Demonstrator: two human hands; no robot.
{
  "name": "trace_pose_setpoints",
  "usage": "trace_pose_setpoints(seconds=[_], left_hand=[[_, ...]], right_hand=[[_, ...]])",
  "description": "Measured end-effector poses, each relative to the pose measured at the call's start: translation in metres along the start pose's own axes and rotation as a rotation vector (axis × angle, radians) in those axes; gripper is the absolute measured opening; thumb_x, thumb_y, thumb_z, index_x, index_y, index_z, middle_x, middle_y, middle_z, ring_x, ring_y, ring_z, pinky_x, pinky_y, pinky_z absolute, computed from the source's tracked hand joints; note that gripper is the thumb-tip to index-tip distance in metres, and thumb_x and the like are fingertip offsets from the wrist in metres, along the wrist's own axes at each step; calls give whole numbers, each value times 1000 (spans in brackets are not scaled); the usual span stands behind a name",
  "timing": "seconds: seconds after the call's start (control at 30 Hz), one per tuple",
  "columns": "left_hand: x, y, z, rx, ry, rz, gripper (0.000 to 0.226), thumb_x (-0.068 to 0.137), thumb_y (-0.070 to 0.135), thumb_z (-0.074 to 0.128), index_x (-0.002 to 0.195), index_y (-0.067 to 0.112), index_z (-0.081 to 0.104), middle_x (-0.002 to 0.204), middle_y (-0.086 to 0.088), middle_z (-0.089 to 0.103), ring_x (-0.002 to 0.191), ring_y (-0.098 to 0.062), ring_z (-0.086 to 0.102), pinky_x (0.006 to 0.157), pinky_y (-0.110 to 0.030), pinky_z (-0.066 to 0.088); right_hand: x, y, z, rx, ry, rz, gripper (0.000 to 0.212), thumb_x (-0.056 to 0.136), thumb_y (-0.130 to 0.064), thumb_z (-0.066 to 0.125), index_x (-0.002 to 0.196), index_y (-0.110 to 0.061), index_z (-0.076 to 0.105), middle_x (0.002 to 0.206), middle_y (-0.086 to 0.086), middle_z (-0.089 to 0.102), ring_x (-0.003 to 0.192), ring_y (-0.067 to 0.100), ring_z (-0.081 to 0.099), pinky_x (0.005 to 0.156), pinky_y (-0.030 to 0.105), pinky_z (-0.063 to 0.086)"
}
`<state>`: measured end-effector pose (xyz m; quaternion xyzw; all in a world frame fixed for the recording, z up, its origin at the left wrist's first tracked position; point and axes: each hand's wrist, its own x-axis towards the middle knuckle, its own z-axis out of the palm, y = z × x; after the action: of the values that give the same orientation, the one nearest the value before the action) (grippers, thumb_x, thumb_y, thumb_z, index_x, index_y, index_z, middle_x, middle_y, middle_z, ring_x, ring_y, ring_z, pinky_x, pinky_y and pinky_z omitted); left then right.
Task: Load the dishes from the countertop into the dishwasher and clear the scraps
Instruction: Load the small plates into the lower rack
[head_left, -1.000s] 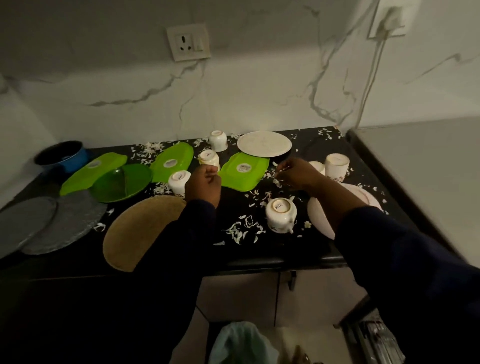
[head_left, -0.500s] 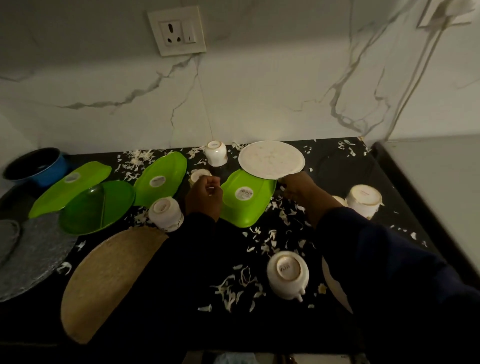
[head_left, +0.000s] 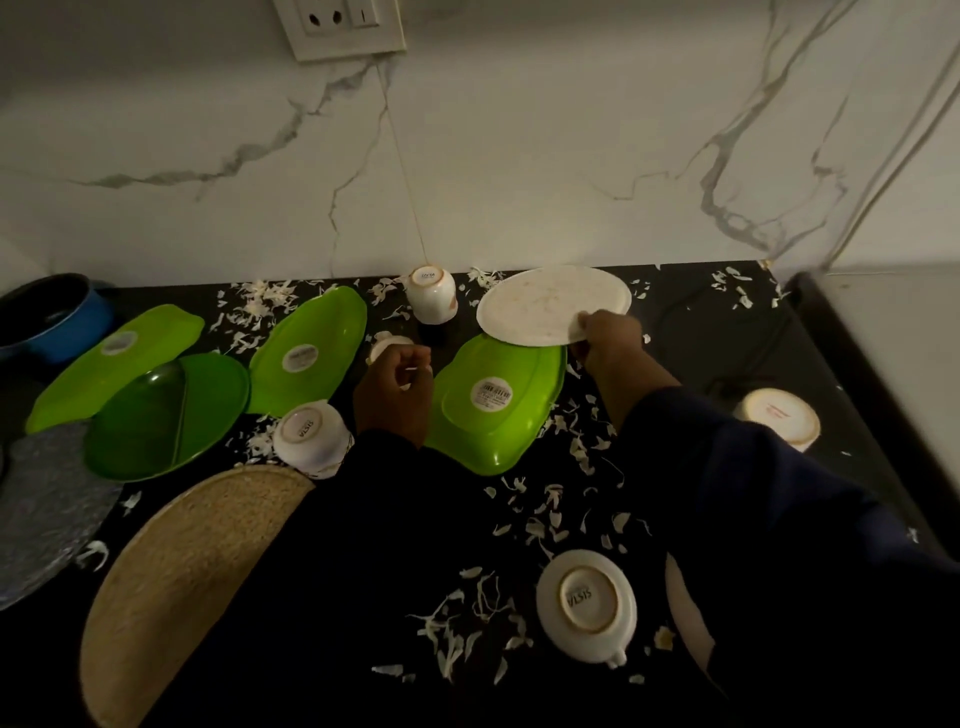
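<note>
Dark counter (head_left: 727, 332), scrap-strewn: right hand (head_left: 610, 338) has just reached the white plate (head_left: 550, 304), grip clamped on its rim, starting loading; left hand (head_left: 397, 387) curled, seemingly pinching a scrap.

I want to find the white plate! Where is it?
In the head view, the white plate is at the back of the counter, right of centre, beside a cup, with the right hand gripping its edge.

Both arms wear long dark navy fabric sleeves (head_left: 753, 493) reaching the wrists, leaving the left hand (head_left: 397, 392) and right hand (head_left: 610, 338) bare.
</note>
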<state>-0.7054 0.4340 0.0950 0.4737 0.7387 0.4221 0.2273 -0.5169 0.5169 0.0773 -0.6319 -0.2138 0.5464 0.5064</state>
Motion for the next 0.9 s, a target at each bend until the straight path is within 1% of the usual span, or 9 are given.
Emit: trace_pose_setpoints(seconds=[0.1,0.17,0.27,0.33,0.43,0.57,0.67,0.8,0.9], left_hand=[[-5,4,-4,7,14,54,20,89,12,52,105,11,63,112,-5,64,94,-11,55,75,-18,34],[-12,10,-7,7,6,108,19,89,13,53,105,10,63,109,-5,65,91,-9,53,73,-14,33],[-26,20,-14,-12,-4,163,19,89,16,54,104,9,63,106,-9,67,93,-15,58,76,-19,35],[-41,26,-19,-32,-9,196,19,89,17,54,103,10,64,105,-10,67,94,-17,58,77,-19,36],[-68,32,-29,-66,-18,282,19,87,10,53,101,8,65,105,-9,68,98,-23,60,72,-13,32],[-108,39,-40,-132,-71,353,17,88,8,53,101,6,64,105,-7,68,89,-12,57,69,-7,31],[-135,49,-40,-243,-127,344,17,87,6,52,100,6,63,104,-8,66,89,-15,58,73,-11,37],[-177,67,-26,-278,-219,429,18,86,4,52,100,6,63,98,-3,64,84,-11,53,68,-2,38],[-218,86,-5,-301,-296,491,16,85,6,54,98,9,64,95,-3,66,82,-10,56,73,-13,43]], right_hand=[[-8,-24,1,-16,-27,-98,37,92,-3,47,128,7,47,101,12,60,72,16,56,92,36,49],[-19,-42,-1,-41,-14,-149,37,91,-5,49,127,6,49,85,4,54,67,13,53,89,35,50],[-38,-60,-13,-171,57,-240,38,86,-12,58,122,-1,53,95,10,60,93,25,61,86,38,53],[-55,-66,-26,-355,145,-337,39,86,-18,59,122,-4,53,102,9,60,109,31,58,86,37,52],[-101,-70,-50,-528,272,-463,35,88,-22,56,120,-7,53,118,12,60,110,30,57,89,39,50],[-160,-67,-85,-614,348,-577,35,91,-19,54,124,-10,51,122,9,59,112,26,56,78,28,43],[-198,-65,-113,-668,359,-618,37,91,-19,54,127,-13,50,126,7,58,115,24,55,76,23,37],[-239,-61,-164,-547,420,-633,36,87,-20,55,123,-14,54,119,6,61,109,23,57,79,24,42],[-266,-62,-214,-429,471,-636,30,84,-18,55,112,-11,62,98,2,63,97,21,61,84,32,53]])
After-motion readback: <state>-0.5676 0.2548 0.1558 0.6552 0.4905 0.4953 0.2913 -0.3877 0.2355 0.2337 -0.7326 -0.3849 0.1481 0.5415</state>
